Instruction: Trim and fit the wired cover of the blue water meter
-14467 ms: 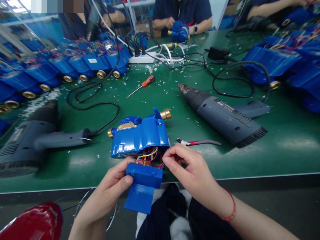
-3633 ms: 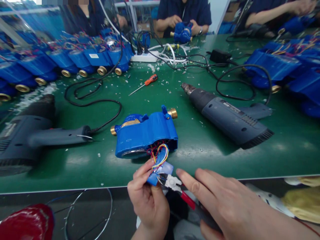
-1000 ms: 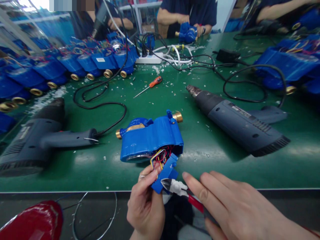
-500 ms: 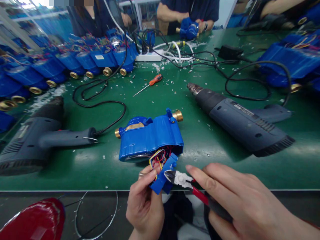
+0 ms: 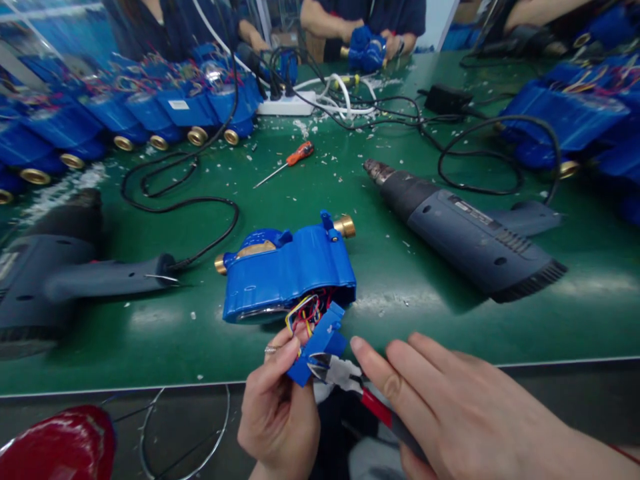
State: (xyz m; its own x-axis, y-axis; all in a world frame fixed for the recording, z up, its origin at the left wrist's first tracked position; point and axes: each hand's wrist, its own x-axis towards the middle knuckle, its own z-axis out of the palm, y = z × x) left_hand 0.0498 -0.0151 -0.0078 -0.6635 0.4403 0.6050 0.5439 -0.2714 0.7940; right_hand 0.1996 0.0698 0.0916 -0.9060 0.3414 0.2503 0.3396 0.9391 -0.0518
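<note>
Blue piece [image 5: 324,333] pinched in left hand [image 5: 281,410]; right hand [image 5: 445,403] curled round cutters [image 5: 344,375], held at piece.

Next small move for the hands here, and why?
I'd probably have the right hand ease the cutters slightly away from the left thumb before any squeeze. The tips overlap the small blue piece in view, close to where the left hand pinches it, and coloured wires lie just beyond. Whether the tips touch the piece, I can't tell.
</note>
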